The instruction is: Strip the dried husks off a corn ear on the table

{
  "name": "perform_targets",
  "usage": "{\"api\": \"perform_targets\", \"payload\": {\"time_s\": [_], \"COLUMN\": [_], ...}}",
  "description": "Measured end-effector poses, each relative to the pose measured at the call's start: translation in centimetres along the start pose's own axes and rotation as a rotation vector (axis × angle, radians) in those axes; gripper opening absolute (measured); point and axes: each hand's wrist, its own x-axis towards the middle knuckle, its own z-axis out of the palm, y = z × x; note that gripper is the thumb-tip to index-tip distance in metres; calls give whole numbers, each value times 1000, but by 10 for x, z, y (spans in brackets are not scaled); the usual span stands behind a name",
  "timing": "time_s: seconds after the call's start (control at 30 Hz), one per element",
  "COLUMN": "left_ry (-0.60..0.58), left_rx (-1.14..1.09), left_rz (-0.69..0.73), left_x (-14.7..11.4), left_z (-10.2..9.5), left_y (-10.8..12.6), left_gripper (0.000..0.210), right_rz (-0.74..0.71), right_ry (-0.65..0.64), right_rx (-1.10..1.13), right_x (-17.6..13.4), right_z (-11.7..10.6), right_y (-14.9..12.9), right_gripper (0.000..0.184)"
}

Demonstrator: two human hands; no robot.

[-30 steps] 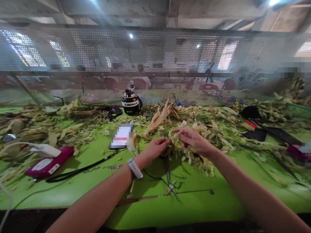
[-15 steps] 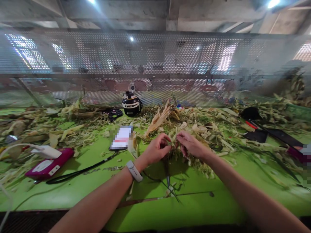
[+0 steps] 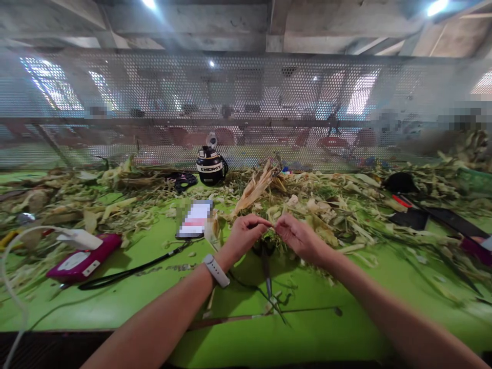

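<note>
Above the green table (image 3: pixel 315 333), my left hand (image 3: pixel 244 237), with a pale watch on its wrist, has its thumb and fingertips pressed together. My right hand (image 3: pixel 299 237) pinches at the same spot, its fingertips meeting those of the left. Whatever is between them is too small to make out. Under the hands lies what looks like a pair of scissors (image 3: pixel 268 282), blades toward me, the dark handles partly in shadow. A bundle of dried corn husks (image 3: pixel 253 193) rests just beyond my fingers.
Husk scraps (image 3: pixel 330 205) are strewn over the table's far half. A phone (image 3: pixel 195 218) on a black strap lies left of my hands, with a magenta power strip (image 3: pixel 86 259) farther left. Behind stand a black bottle (image 3: pixel 210 166) and a perforated screen (image 3: pixel 246 92).
My hands have come closer together, so their fingertips now meet. The right hand's fingers have curled in more. The view has shifted slightly; the table's things lie as before.
</note>
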Motion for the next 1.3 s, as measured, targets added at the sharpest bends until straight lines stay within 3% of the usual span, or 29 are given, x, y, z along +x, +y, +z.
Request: {"api": "perform_targets", "payload": {"time_s": [0.17,0.3,0.43,0.6,0.9,1.03,1.17,1.3], "left_ry": [20,-21,10,30,65,56,103,69], "left_rx": [-21,-140,-246,-42,148,247,284,39], "left_rz": [-24,-151,-232,-115,-18,83,115,-11], "left_x": [0,2,3,2,4,4,3,1], "left_z": [-2,-3,-4,-4,-4,1,7,10], "left_y": [1,-3,-5,1,-4,-12,-13,-8], "left_gripper": [22,22,21,23,20,17,39,52], "right_rz": [-23,-15,9,-11,-70,-73,29,136], "right_ry": [-3,8,32,-232,-403,-403,-374,-330], "right_rx": [-69,-85,-86,-140,-213,-219,-41,397], "right_x": [-1,-1,-1,-1,-1,-2,-3,-3], "right_z": [2,-1,-7,-9,-14,-9,-3,2], "right_y": [-5,-5,-4,-9,-14,-19,-22,-16], "right_gripper": [22,20,21,19,20,19,18,23]}}
